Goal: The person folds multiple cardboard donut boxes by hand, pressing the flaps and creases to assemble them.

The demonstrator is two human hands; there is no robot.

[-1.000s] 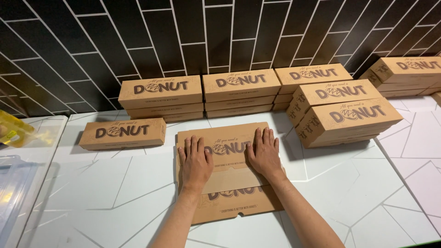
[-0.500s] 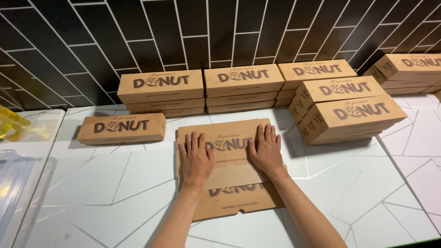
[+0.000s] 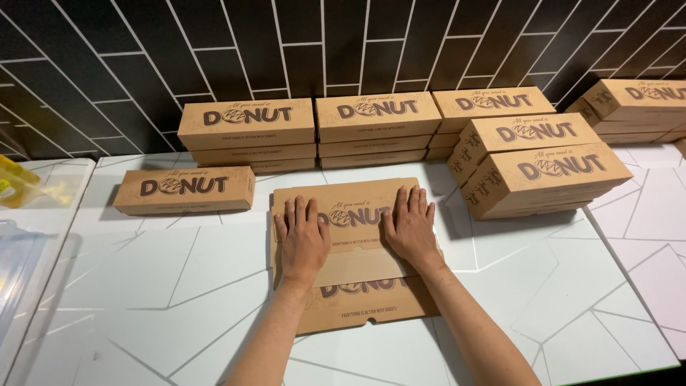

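A flat, unfolded brown cardboard box (image 3: 350, 268) lies on the white countertop (image 3: 143, 286) in front of me. My left hand (image 3: 301, 239) presses palm down on its left part, fingers spread. Palm down as well, my right hand (image 3: 411, 227) rests on the right part, fingers pointing to the wall. Neither hand grips anything. A folded flap runs across the cardboard under both palms.
Stacks of closed brown boxes (image 3: 379, 129) line the black tiled wall. A single closed box (image 3: 184, 190) sits at left, a slanted stack (image 3: 539, 171) at right, more boxes (image 3: 636, 107) far right. A clear plastic bin (image 3: 14, 271) and a yellow object (image 3: 18, 182) are at left.
Both hands stay flat on the cardboard in nearly the same spot. The view has shifted slightly.
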